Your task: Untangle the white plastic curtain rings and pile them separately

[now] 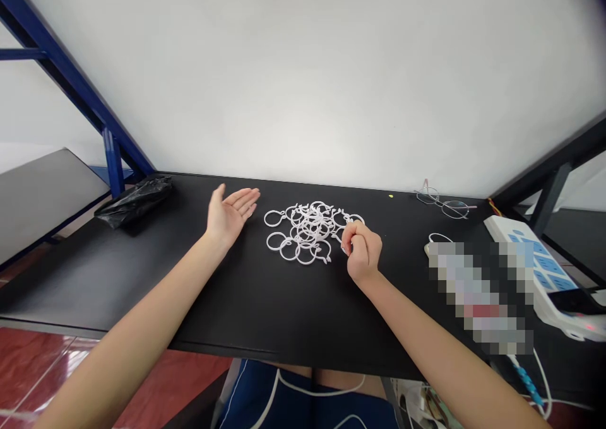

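The white plastic rings (307,230) heaped mid-frame on the counter (265,309) look light, thin and slightly springy, best taken by an outer rim, while the right hand (362,249) pinches closed at the pile's right edge and the left hand (231,216) lies open beside it.

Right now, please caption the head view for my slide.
Head view: right hand curled at a pile of white rings on a black table, left hand open nearby.

Head-worn camera looks forward, down onto plastic rings (307,230) on black desk (265,315), seemingly close.
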A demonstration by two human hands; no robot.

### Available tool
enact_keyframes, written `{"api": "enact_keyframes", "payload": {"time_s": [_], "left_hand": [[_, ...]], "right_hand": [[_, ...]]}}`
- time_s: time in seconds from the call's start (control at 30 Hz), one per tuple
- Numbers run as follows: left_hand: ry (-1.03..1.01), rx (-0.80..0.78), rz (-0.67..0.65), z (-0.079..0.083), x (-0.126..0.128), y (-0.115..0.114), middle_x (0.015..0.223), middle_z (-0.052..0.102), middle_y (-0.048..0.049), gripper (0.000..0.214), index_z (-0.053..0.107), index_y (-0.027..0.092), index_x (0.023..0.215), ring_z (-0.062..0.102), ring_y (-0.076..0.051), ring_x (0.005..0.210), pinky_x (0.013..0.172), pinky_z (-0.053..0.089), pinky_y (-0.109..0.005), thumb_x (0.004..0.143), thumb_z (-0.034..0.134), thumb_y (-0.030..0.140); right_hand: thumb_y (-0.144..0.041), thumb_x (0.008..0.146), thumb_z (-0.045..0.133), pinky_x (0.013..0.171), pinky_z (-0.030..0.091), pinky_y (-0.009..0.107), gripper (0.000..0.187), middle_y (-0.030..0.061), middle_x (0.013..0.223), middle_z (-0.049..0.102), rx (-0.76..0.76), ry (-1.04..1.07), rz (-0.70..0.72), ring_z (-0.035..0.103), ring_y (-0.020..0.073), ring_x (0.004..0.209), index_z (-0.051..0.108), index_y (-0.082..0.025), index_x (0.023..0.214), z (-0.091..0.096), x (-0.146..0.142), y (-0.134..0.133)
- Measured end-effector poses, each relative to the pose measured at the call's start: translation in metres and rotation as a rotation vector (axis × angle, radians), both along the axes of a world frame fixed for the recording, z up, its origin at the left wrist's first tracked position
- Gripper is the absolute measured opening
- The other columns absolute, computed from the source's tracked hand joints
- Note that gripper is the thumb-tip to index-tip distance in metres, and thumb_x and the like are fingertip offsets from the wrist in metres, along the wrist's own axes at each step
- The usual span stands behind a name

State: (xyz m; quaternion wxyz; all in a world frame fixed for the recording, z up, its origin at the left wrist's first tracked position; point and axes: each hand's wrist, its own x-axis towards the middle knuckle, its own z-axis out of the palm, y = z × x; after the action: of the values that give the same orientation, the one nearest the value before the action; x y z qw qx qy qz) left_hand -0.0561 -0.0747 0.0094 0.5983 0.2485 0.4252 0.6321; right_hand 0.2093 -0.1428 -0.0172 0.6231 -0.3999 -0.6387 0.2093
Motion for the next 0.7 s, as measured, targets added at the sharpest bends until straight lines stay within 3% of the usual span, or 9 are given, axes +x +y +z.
{"api": "enact_keyframes", "payload": {"time_s": [0.1,0.33,0.57,0.7], "left_hand": [[0.257,0.060,-0.244,-0.002,0.006,-0.003,0.115,0.071,-0.0153,0.037,0.070,0.012,0.096,0.063,-0.025,0.117,0.105,0.046,-0.038,0.087,0.057,0.044],[0.893,0.378,-0.314,-0.019,0.013,-0.006,0.120,0.069,-0.0116,0.039,0.070,0.017,0.104,0.059,-0.028,0.120,0.113,0.037,-0.046,0.074,0.074,0.042],[1.027,0.474,-0.398,-0.042,0.007,0.004,0.131,0.061,-0.0140,0.039,0.067,0.016,0.107,0.056,-0.028,0.124,0.113,0.039,-0.049,0.074,0.071,0.037],[1.068,0.491,-0.406,-0.047,0.006,0.006,0.128,0.063,-0.0120,0.038,0.066,0.018,0.107,0.057,-0.027,0.123,0.112,0.039,-0.049,0.074,0.071,0.036]], "right_hand": [[-0.010,0.076,0.035,0.045,0.027,0.026,0.027,-0.0030,0.050,0.043,-0.006,-0.061,-0.020,0.036,0.0101,0.043,0.042,-0.022,0.053,0.001,-0.001,0.000],[-0.009,0.078,0.038,0.050,0.039,0.025,0.022,-0.0036,0.055,0.053,-0.143,-0.009,-0.040,0.050,0.0106,0.047,0.051,-0.021,0.064,0.007,-0.004,0.001],[-0.021,0.088,0.048,0.051,0.044,0.024,0.007,0.0001,0.072,0.067,-0.198,0.101,-0.019,0.064,0.0128,0.058,0.055,-0.021,0.087,0.010,-0.005,0.002],[-0.031,0.092,0.051,0.051,0.045,0.023,0.012,0.0020,0.074,0.069,-0.232,0.093,-0.028,0.067,0.0140,0.061,0.055,-0.020,0.092,0.010,-0.007,0.000]]}}
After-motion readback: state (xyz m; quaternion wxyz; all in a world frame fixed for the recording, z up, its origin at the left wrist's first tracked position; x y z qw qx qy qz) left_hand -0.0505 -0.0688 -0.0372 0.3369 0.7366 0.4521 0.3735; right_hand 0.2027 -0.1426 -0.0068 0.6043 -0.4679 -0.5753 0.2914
